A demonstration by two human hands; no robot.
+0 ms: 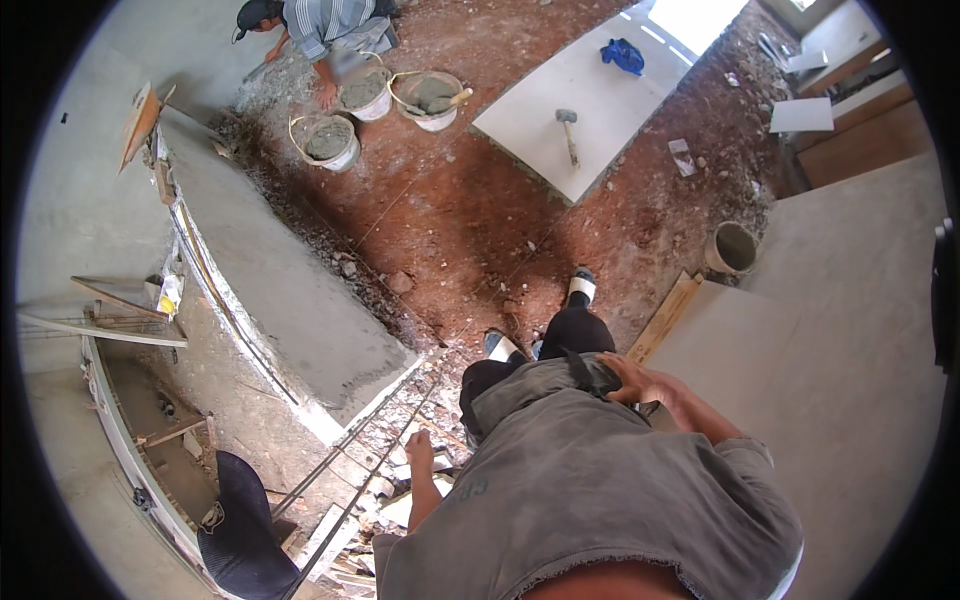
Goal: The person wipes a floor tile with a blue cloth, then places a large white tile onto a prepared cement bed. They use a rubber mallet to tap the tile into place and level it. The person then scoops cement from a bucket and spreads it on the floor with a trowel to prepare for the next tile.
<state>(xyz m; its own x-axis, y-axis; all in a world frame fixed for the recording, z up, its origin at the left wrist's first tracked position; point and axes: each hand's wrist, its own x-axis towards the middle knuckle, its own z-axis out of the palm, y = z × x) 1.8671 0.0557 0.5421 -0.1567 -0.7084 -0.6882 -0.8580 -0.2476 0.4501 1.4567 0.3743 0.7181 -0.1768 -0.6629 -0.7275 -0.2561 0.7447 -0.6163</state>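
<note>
My right hand (628,380) is at my waist, fingers curled over the bunched hem of my grey shirt (600,450), beside a dark fold or pouch that I cannot make out. Low at my left side hangs my left hand (420,450), its fingers curled in, with no object visible in it. Near it run thin dark rods (375,465) above broken rubble. My feet, in light-strapped sandals (583,288), are on the reddish dirt floor (450,230).
Far left, a crouching person (325,30) works near mortar buckets (330,142). A mallet (568,135) and blue cloth (623,56) lie on a large pale slab (530,115). A plastered low wall (290,270) runs left; a bucket (732,248) and wooden plank (665,320) are right.
</note>
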